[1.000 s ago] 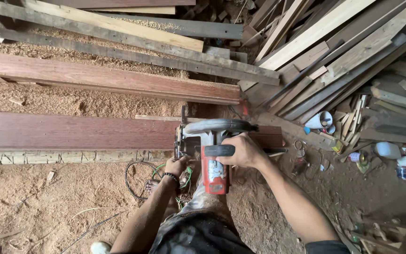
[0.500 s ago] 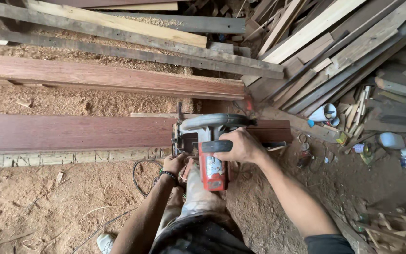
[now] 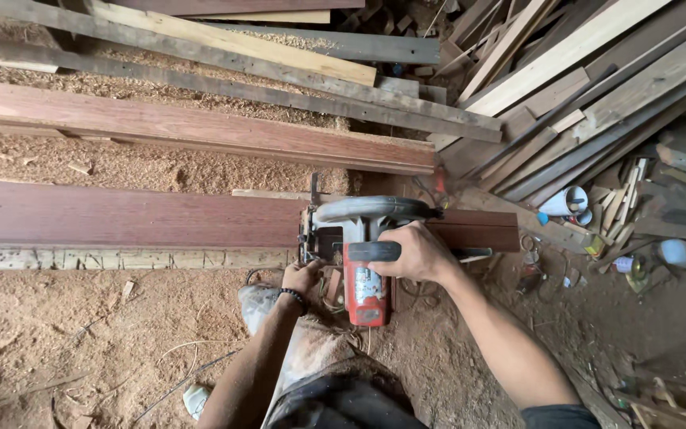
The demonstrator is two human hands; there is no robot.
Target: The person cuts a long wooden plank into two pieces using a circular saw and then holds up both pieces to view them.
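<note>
— How many saws and planks?
— One red circular saw (image 3: 365, 253) on one dark red plank (image 3: 121, 214).
— Hands?
— Right hand (image 3: 416, 253) wrapped round the handle; left hand (image 3: 302, 276) against its base, fingers probably curled.

One saw (image 3: 363, 254), two hands, left (image 3: 303, 276) and right (image 3: 416, 253), one wristband (image 3: 293, 295), two reddish boards (image 3: 121, 216) (image 3: 192, 131), one white cup (image 3: 565, 200).

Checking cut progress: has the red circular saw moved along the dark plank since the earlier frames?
Cannot tell: the circular saw sits about as far from the dark plank's right end as before; the small shift looks like head-camera motion.
</note>
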